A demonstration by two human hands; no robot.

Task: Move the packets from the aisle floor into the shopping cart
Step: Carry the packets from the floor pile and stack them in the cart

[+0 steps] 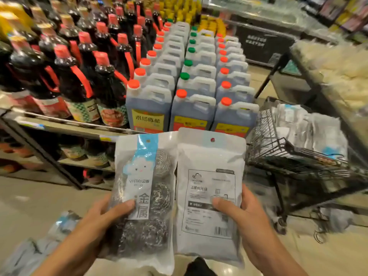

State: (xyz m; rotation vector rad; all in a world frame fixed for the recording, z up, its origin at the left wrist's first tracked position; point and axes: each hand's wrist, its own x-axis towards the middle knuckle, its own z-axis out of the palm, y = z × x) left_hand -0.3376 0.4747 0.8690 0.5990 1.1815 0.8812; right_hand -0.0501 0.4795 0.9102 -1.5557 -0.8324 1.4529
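My left hand (101,218) grips a packet of steel scourers (147,176) by its lower left edge, front side up with a blue cloud label. My right hand (239,214) grips a second packet (211,156), back side up with printed text and a barcode. Both packets are held upright side by side in front of me. The black wire shopping cart (264,140) stands to the right and holds several packets (310,128). More packets (59,228) lie blurred on the aisle floor at the lower left.
A shelf of dark sauce bottles (75,76) and rows of vinegar jugs (191,108) stand straight ahead. A rack of pale packaged goods (338,80) is on the right behind the cart. Tiled floor (29,196) runs along the left.
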